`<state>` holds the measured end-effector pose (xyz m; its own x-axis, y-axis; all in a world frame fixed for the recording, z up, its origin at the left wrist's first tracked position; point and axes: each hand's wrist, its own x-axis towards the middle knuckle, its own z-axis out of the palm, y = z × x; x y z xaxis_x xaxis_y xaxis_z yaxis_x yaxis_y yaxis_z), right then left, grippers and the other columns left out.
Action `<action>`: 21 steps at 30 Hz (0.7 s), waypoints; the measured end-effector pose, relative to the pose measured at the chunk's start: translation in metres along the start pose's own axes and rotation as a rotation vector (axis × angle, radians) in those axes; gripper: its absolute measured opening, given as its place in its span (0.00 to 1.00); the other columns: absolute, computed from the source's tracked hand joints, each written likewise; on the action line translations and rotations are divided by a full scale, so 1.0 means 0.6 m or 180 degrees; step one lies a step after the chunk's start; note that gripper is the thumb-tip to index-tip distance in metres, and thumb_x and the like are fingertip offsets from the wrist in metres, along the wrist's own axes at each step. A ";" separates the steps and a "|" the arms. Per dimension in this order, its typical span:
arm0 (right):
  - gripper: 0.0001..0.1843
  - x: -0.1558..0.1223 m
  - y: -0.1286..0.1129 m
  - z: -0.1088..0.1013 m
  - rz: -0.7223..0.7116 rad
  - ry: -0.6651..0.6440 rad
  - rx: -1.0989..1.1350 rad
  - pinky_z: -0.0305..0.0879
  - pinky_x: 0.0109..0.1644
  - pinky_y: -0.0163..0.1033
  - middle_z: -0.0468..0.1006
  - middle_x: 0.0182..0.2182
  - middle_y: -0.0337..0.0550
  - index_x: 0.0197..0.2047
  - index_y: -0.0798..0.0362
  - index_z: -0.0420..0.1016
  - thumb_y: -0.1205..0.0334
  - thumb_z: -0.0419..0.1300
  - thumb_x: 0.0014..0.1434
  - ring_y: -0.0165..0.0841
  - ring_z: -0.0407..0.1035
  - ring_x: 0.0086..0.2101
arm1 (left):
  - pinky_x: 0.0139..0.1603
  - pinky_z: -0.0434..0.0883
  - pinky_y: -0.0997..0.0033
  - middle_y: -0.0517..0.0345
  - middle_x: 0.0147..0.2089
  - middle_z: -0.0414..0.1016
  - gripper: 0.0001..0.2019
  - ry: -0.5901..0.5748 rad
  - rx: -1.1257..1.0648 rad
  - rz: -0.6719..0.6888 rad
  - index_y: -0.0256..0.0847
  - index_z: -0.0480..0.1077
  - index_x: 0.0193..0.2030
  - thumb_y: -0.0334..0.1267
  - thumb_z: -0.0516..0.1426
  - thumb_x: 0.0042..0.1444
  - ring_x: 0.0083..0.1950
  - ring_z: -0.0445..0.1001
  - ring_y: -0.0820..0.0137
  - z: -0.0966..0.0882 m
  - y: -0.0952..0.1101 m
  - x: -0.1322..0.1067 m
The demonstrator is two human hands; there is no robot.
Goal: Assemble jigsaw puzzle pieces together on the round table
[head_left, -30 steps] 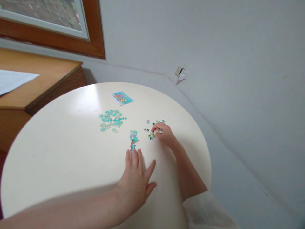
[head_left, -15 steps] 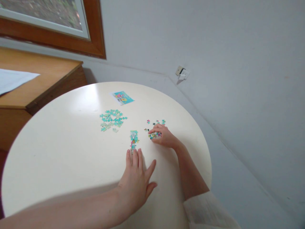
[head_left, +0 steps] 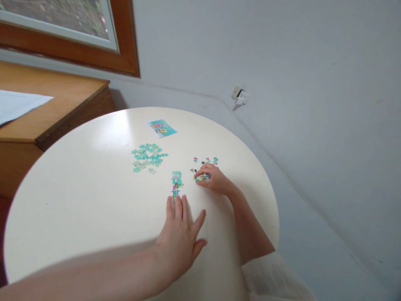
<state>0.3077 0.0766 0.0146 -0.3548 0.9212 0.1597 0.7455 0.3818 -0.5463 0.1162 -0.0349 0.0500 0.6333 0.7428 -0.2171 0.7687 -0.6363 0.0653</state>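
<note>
My left hand (head_left: 179,234) lies flat on the table with its fingers spread. Its fingertips touch the lower end of a narrow joined strip of jigsaw puzzle (head_left: 176,180), which shows a pale cartoon figure on turquoise. To the right, my right hand (head_left: 214,177) curves over a small pile of multicoloured puzzle pieces (head_left: 202,177). Thumb and fingers are apart around that pile, touching its edge, and part of it is hidden under the palm. Several loose pieces (head_left: 215,160) lie just beyond this hand.
A larger heap of turquoise and pale green puzzle pieces (head_left: 148,156) lies left of the strip. Farther back is a colourful picture card (head_left: 162,128) on the round white table (head_left: 87,200). A wooden cabinet (head_left: 72,92) stands left; a wall socket with a plug (head_left: 241,97) is behind.
My right hand has drawn its fingers slightly left and inward over the multicoloured pile, shifting pieces a little. My left hand and the strip stay put.
</note>
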 end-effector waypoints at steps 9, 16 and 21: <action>0.07 0.002 -0.018 0.009 -0.0277 -0.0013 -0.0100 0.56 0.51 0.44 0.72 0.35 0.41 0.33 0.50 0.77 0.64 0.65 0.48 0.35 0.66 0.41 | 0.59 0.45 0.33 0.37 0.65 0.55 0.29 0.0036 0.0046 0.0018 0.51 0.52 0.65 0.57 0.44 0.59 0.65 0.50 0.39 0.001 0.000 0.001; 0.07 0.004 -0.026 0.012 -0.0349 -0.0032 0.0013 0.56 0.51 0.44 0.72 0.34 0.40 0.32 0.50 0.76 0.62 0.66 0.47 0.34 0.66 0.40 | 0.58 0.46 0.33 0.38 0.64 0.58 0.29 0.0129 0.0057 0.0013 0.52 0.54 0.64 0.57 0.45 0.58 0.64 0.53 0.40 0.004 0.001 0.002; 0.07 0.004 -0.027 0.013 -0.0332 -0.0043 0.0028 0.56 0.51 0.45 0.73 0.33 0.40 0.31 0.50 0.75 0.62 0.67 0.46 0.34 0.67 0.40 | 0.58 0.46 0.33 0.38 0.64 0.57 0.29 0.0120 0.0040 0.0027 0.51 0.54 0.64 0.57 0.45 0.58 0.64 0.53 0.40 0.003 0.001 0.001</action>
<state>0.2905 0.0723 0.0176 -0.4377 0.8755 0.2050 0.6992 0.4747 -0.5346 0.1172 -0.0353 0.0479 0.6428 0.7447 -0.1797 0.7623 -0.6449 0.0546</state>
